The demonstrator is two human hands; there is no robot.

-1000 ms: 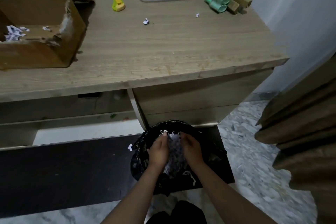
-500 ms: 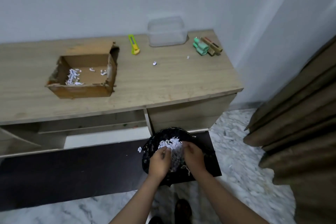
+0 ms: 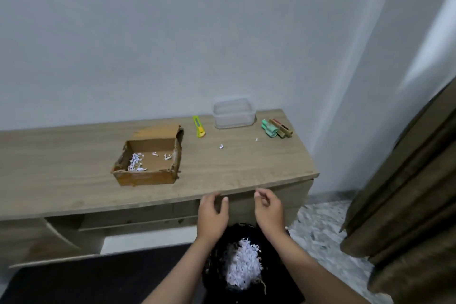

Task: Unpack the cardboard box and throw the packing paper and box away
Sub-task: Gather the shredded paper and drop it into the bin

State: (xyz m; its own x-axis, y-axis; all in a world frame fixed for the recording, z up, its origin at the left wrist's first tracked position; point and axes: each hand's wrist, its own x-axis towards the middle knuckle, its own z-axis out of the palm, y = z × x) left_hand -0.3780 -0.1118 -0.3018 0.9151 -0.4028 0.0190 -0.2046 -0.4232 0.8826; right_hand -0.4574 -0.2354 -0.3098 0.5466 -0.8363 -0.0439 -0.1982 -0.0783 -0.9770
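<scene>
An open torn cardboard box (image 3: 148, 176) sits on the wooden desk (image 3: 74, 187), with a few white paper shreds (image 3: 135, 163) left inside. On the floor below the desk edge stands a black-lined bin (image 3: 214, 261) holding a heap of white shredded packing paper (image 3: 243, 265). My left hand (image 3: 212, 215) and my right hand (image 3: 269, 210) hover above the bin, level with the desk's front edge, fingers apart and holding nothing.
A yellow box cutter (image 3: 199, 126), a clear plastic tub (image 3: 233, 113) and green and brown rolls (image 3: 275, 128) lie at the desk's back right. Two paper scraps (image 3: 221, 147) lie on the desktop. A brown curtain (image 3: 409, 192) hangs at the right. A dark mat (image 3: 86, 279) covers the floor.
Both hands let go of the shredded paper in the bin and rose to desk-edge height. The camera tilted up and back, showing more wall.
</scene>
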